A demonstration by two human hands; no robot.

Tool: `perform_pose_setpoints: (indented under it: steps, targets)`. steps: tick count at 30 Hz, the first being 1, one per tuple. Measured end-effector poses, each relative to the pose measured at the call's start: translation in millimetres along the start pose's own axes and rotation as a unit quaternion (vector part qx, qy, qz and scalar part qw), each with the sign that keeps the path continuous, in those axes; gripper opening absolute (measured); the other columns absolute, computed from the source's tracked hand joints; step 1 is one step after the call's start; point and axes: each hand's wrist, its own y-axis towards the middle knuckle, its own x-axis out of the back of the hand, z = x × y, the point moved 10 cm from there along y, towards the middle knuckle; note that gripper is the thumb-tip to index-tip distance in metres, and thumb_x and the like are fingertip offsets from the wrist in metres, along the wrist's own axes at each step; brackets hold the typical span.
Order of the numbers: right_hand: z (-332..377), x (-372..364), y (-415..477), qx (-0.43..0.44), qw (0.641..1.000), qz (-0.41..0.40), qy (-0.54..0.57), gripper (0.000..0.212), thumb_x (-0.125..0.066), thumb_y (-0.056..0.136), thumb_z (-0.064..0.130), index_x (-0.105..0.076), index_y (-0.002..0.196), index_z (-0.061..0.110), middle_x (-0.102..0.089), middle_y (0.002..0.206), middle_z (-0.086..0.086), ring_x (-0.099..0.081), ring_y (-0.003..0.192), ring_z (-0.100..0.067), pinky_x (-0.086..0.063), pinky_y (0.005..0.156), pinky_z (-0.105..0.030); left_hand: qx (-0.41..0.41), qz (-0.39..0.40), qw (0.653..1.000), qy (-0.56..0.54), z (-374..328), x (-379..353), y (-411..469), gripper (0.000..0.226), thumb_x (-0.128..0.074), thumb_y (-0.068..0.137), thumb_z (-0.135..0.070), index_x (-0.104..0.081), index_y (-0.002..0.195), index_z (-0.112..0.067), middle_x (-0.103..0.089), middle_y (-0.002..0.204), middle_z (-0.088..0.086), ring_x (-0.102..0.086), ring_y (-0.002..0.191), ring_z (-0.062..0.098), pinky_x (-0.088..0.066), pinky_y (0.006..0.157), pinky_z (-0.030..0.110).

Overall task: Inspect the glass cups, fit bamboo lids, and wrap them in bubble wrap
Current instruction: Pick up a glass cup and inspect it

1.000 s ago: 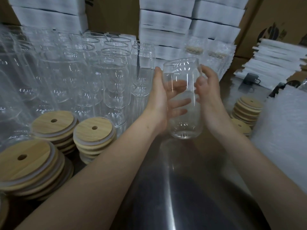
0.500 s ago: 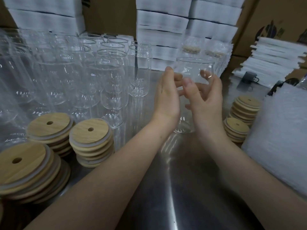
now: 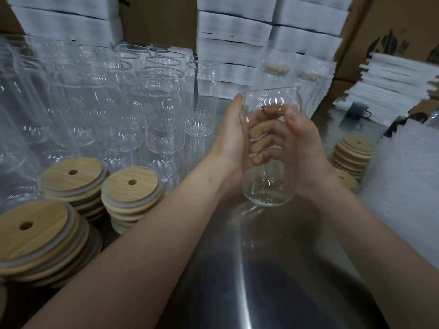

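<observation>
A clear glass cup (image 3: 268,186) is held upright above the steel table (image 3: 249,269) between both hands. My left hand (image 3: 231,136) holds its left side, with the fingers wrapped behind the glass and showing through it. My right hand (image 3: 304,143) grips the right side, thumb near the rim. Stacks of round bamboo lids (image 3: 131,186) with a straw hole stand at the left, and further lid stacks (image 3: 354,150) at the right. White bubble wrap sheets (image 3: 408,176) lie at the far right.
Several empty glass cups (image 3: 161,110) crowd the left and back of the table. Wrapped cups (image 3: 304,74) stand behind the held one. White stacked packs (image 3: 235,27) and cardboard boxes (image 3: 392,24) line the back. A small dark object (image 3: 358,110) sits at the right.
The cup has been turned between my hands and now sits a little lower and closer. Both hands have shifted their hold around it.
</observation>
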Motion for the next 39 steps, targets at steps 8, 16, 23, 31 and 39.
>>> perform_pose_setpoints:
  steps: [8,16,23,31,39]
  targets:
    - [-2,-11,0,-0.002,0.996,0.087,-0.011,0.086,-0.078,0.049,0.073,-0.056,0.108,0.013,-0.064,0.081,-0.008,-0.060,0.066,-0.022,-0.052,0.060,-0.037,0.089,0.026,0.993,-0.067,19,-1,-3,0.065,-0.027,0.099,-0.056,-0.067,0.067,-0.015,-0.015,0.063,0.001,-0.002,0.068,0.022,-0.012,0.060,0.031]
    - [-7,3,0,-0.002,0.999,0.012,0.030,0.076,-0.070,0.064,0.069,-0.054,0.114,0.013,-0.069,0.082,-0.007,-0.064,0.068,-0.021,-0.054,0.057,-0.034,0.004,-0.036,0.997,-0.065,8,17,7,0.057,-0.031,0.100,-0.058,-0.065,0.100,-0.013,-0.071,0.089,0.006,-0.068,0.077,0.022,-0.053,0.069,0.033]
    - [-19,29,0,-0.036,0.994,-0.105,0.019,0.058,-0.037,0.081,0.058,-0.061,0.112,0.016,-0.069,0.108,-0.006,-0.063,0.097,-0.021,-0.053,0.087,-0.040,0.001,0.001,0.997,0.076,13,6,0,0.050,-0.029,0.090,-0.075,-0.058,0.115,-0.043,-0.068,0.114,-0.009,-0.062,0.112,0.025,-0.044,0.095,0.049]
    - [-9,24,-1,0.014,0.992,-0.101,-0.075,0.061,-0.046,0.091,0.056,-0.036,0.147,0.033,-0.055,0.138,0.001,-0.066,0.108,-0.003,-0.058,0.082,-0.028,-0.007,-0.063,0.996,0.066,16,21,1,0.077,-0.019,0.092,-0.075,-0.064,0.113,-0.016,-0.075,0.096,0.016,-0.071,0.080,0.035,-0.058,0.069,0.045]
    - [-5,19,-9,0.039,0.988,-0.132,-0.076,0.077,-0.077,0.069,0.037,-0.039,0.136,0.030,-0.051,0.123,0.000,-0.058,0.113,-0.012,-0.052,0.079,-0.019,-0.077,-0.152,0.978,0.124,-1,33,3,0.054,-0.024,0.105,-0.048,-0.070,0.096,-0.022,-0.076,0.076,0.000,-0.068,0.054,0.015,-0.049,0.061,0.029]
